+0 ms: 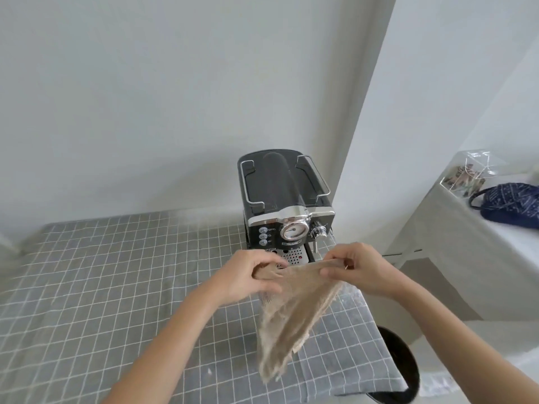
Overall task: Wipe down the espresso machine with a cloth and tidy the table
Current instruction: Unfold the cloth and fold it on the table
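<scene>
A black and chrome espresso machine (284, 199) stands at the back right of the table, its round gauge and buttons facing me. A beige woven cloth (294, 313) hangs in the air in front of its drip tray. My left hand (250, 275) grips the cloth's upper left corner. My right hand (361, 268) pinches its upper right edge. The cloth is stretched between both hands, and the rest droops down over the table, blurred.
The table wears a grey tablecloth with a white grid (102, 287). A black round bin (402, 365) sits by the table's right edge. A second cloth-covered table (443, 228) at right holds a clear plastic box (469, 173) and a dark blue patterned bag (513, 202).
</scene>
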